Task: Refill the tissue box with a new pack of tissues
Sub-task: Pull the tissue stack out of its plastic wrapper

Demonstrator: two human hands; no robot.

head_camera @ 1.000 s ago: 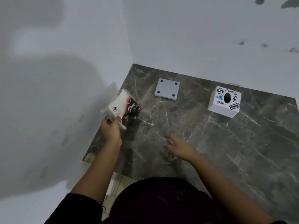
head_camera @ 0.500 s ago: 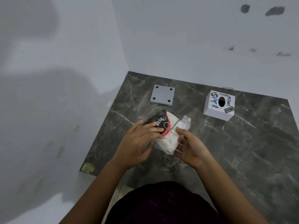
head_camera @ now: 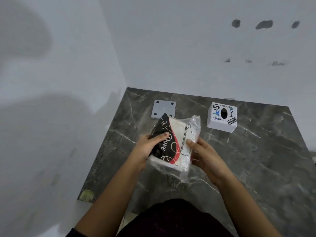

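Observation:
A plastic-wrapped tissue pack (head_camera: pixel 174 144), white with a black and red printed panel, is held above the dark marble table (head_camera: pixel 256 159) in front of me. My left hand (head_camera: pixel 147 147) grips its black left side with the thumb on top. My right hand (head_camera: pixel 203 154) holds its right side by the clear wrapper. The white tissue box (head_camera: pixel 221 117), covered in stickers and with an oval hole facing up, stands at the back right. Its flat grey square base plate (head_camera: pixel 164 109) with dark corner pads lies apart at the back, left of the box.
White walls (head_camera: pixel 171 48) close off the table's left and back sides. A yellowish patch (head_camera: pixel 87 195) marks the table's front left corner. My dark clothing (head_camera: pixel 172 219) fills the bottom centre.
My left hand carried the pack from the table's left edge to the centre. My right hand rose off the table and took hold of the pack's right side. Now both hands hold it slightly higher.

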